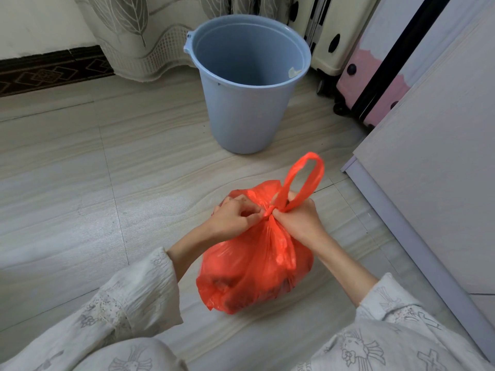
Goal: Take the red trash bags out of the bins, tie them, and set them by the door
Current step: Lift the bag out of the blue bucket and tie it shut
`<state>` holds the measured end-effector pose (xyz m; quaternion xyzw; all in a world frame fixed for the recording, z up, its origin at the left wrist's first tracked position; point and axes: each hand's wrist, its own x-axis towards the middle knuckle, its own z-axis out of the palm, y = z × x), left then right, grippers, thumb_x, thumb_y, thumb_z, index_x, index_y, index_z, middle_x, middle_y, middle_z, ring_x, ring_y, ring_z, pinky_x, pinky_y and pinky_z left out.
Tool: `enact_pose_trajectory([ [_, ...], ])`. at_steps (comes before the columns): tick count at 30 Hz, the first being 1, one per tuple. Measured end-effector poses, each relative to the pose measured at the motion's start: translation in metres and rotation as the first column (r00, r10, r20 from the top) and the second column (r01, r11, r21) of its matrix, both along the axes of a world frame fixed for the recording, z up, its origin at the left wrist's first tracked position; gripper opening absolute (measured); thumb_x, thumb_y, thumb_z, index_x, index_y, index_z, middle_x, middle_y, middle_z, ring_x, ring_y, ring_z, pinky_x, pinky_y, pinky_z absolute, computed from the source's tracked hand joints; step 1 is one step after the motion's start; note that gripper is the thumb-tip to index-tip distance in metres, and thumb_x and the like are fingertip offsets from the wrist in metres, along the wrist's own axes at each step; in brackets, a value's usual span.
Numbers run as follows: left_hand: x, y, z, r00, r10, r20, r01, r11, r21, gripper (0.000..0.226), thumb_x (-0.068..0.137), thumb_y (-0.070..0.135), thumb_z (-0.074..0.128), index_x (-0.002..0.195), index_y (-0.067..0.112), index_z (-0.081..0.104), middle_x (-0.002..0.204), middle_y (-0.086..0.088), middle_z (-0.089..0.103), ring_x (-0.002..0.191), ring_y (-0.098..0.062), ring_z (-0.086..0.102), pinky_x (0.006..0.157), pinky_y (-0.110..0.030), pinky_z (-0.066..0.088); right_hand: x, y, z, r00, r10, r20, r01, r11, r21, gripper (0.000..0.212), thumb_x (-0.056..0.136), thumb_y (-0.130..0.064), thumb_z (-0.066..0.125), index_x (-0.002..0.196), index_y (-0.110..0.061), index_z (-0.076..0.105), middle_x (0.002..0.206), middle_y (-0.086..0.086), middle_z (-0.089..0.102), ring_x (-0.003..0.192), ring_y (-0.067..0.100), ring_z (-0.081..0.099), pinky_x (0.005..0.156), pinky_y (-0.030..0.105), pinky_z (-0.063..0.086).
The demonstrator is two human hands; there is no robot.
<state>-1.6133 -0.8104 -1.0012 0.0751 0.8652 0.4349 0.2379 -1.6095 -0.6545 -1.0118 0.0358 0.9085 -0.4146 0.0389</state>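
A full red trash bag (251, 274) sits on the tiled floor in front of me. Its neck is gathered into a knot at the top, and one handle loop (305, 178) stands up above it. My left hand (235, 216) pinches the bag's plastic on the left of the knot. My right hand (300, 218) grips the plastic on the right, at the base of the loop. Beyond the bag stands a light blue bin (249, 103), upright, with no bag in it.
A pale cabinet (434, 170) runs along the right side. Behind the bin are a cream suitcase (332, 30) and a pink suitcase (375, 84). A patterned curtain (139, 36) hangs at the back left above a dark skirting strip.
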Motion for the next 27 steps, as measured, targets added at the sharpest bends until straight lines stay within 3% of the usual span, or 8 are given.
enact_pose_trajectory([
  [3,0.001,-0.002,0.003,0.999,0.007,0.033,-0.008,0.999,0.031,0.026,0.09,0.028,0.051,0.081,0.01,0.068,0.095,-0.002,0.058,0.1,-0.02,0.052,0.102,-0.05,0.036,-0.001,0.001,0.001,0.987,-0.076,0.144,0.1,0.981,-0.166,0.009,0.067,-0.003,0.065,0.073,-0.009,0.069,0.078,0.004,0.071,0.078,0.017,0.066,0.076,0.028,0.05],
  [5,0.001,-0.002,0.005,0.998,0.029,0.054,-0.032,0.997,0.064,0.032,0.09,0.031,0.051,0.072,0.007,0.064,0.082,-0.003,0.056,0.084,-0.019,0.051,0.097,-0.05,0.038,-0.002,-0.001,0.002,0.964,-0.112,0.242,0.186,0.933,-0.309,0.011,0.065,0.001,0.069,0.075,-0.004,0.069,0.077,0.006,0.07,0.077,0.018,0.066,0.078,0.032,0.052],
  [11,0.002,-0.003,0.002,0.985,0.154,0.072,-0.16,0.984,0.078,0.014,0.083,0.032,0.063,0.074,0.023,0.069,0.086,0.003,0.065,0.098,-0.022,0.061,0.1,-0.052,0.038,0.002,-0.001,0.011,0.896,-0.001,0.445,0.324,0.687,-0.651,0.016,0.077,0.006,0.06,0.081,-0.008,0.067,0.076,0.01,0.064,0.066,0.016,0.059,0.069,0.025,0.048],
  [15,-0.001,-0.003,0.001,0.978,0.202,0.053,-0.204,0.978,0.038,0.018,0.074,0.035,0.072,0.084,0.022,0.065,0.072,0.009,0.057,0.087,-0.021,0.059,0.097,-0.05,0.039,0.002,-0.002,0.013,0.926,0.052,0.374,0.206,0.762,-0.614,0.025,0.079,0.008,0.057,0.079,-0.016,0.063,0.079,0.006,0.06,0.071,0.015,0.055,0.072,0.027,0.044],
  [18,-0.001,-0.003,0.003,0.983,0.185,0.001,-0.184,0.982,-0.036,0.028,0.074,0.038,0.071,0.099,0.029,0.064,0.075,0.01,0.057,0.093,-0.016,0.058,0.09,-0.04,0.03,0.003,-0.003,0.014,0.948,0.064,0.313,0.115,0.846,-0.52,0.027,0.078,0.007,0.06,0.077,-0.019,0.06,0.087,0.007,0.06,0.083,0.018,0.055,0.079,0.031,0.043],
  [22,-0.002,-0.004,0.003,0.975,0.207,-0.074,-0.212,0.975,-0.065,0.018,0.073,0.04,0.07,0.089,0.031,0.067,0.091,0.006,0.063,0.098,-0.014,0.056,0.089,-0.037,0.025,0.003,-0.004,0.015,0.975,0.055,0.215,0.048,0.894,-0.445,0.024,0.076,0.004,0.065,0.084,-0.016,0.054,0.083,0.007,0.061,0.078,0.014,0.056,0.075,0.026,0.042],
  [25,-0.003,-0.004,0.003,0.972,0.2,-0.125,-0.209,0.976,-0.068,0.013,0.074,0.042,0.069,0.078,0.031,0.064,0.089,0.009,0.062,0.095,-0.011,0.055,0.086,-0.034,0.023,0.001,-0.001,0.014,0.996,-0.016,0.084,0.038,0.962,-0.271,0.015,0.073,-0.004,0.072,0.082,-0.011,0.063,0.078,-0.002,0.063,0.07,0.007,0.057,0.068,0.01,0.042],
  [27,-0.004,-0.004,0.003,0.978,0.143,-0.152,-0.158,0.984,-0.088,0.015,0.077,0.044,0.065,0.074,0.03,0.061,0.088,0.01,0.06,0.093,-0.01,0.053,0.084,-0.033,0.023,-0.001,0.0,0.012,0.997,-0.049,0.062,0.061,0.976,-0.209,0.011,0.071,-0.009,0.075,0.079,-0.008,0.067,0.076,-0.003,0.064,0.07,0.006,0.058,0.067,0.009,0.043],
])
